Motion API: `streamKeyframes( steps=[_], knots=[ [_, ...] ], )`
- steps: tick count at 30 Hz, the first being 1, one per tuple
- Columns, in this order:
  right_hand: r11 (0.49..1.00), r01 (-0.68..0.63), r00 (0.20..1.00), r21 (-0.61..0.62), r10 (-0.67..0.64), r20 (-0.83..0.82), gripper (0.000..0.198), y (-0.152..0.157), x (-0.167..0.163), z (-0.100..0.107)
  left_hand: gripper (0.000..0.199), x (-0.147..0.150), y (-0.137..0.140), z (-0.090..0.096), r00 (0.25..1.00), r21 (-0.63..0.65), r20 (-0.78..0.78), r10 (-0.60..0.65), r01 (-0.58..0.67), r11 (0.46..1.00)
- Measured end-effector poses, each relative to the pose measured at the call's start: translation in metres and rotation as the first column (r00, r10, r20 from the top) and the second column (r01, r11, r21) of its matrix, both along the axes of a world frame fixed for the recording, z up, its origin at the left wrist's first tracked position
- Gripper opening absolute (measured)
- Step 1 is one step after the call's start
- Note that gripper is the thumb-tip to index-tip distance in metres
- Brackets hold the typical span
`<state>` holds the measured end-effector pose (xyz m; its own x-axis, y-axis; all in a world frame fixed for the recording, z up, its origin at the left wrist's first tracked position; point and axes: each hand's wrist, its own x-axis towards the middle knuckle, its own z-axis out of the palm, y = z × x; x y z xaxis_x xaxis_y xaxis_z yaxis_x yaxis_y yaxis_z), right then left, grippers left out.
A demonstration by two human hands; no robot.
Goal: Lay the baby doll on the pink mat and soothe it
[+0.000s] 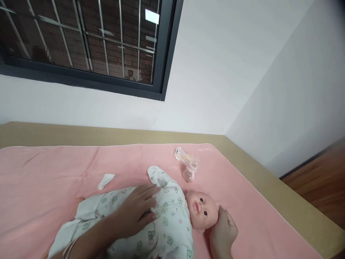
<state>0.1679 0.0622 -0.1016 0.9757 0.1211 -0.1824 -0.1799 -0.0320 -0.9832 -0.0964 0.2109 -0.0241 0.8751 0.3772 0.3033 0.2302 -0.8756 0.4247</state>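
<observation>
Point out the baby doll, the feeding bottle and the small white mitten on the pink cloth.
baby doll (pixel 201 210), head view, on the forehead of its face.
feeding bottle (pixel 190 171), head view, on its clear body below the cap.
small white mitten (pixel 106 181), head view, on the middle of the fabric.

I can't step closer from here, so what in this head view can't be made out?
- Doll: legs cut off by bottom edge; chest under left hand.
- Right hand: fingers behind the doll's head.
- Packet beside bottle: print too small.
- Window: one patch blurred.
</observation>
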Motion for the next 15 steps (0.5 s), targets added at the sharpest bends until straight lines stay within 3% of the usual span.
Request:
streamKeyframes(
  steps=[7, 15],
  knots=[
    [0.998, -0.017, 1.0, -0.059, 0.017, -0.007, 0.045, -0.005, -0.003, 0.003, 0.034, -0.052, 0.005, -0.02, 0.997, 0.207, -0.054, 0.057, -0.044, 0.977],
    [0.997, 0.001, 1.0, -0.08, -0.002, -0.011, 0.044, -0.009, 0.0, -0.004, 0.035, -0.084, 0.005, -0.052, 0.99, 0.267, 0.012, 0.142, -0.14, 0.954]
  ],
)
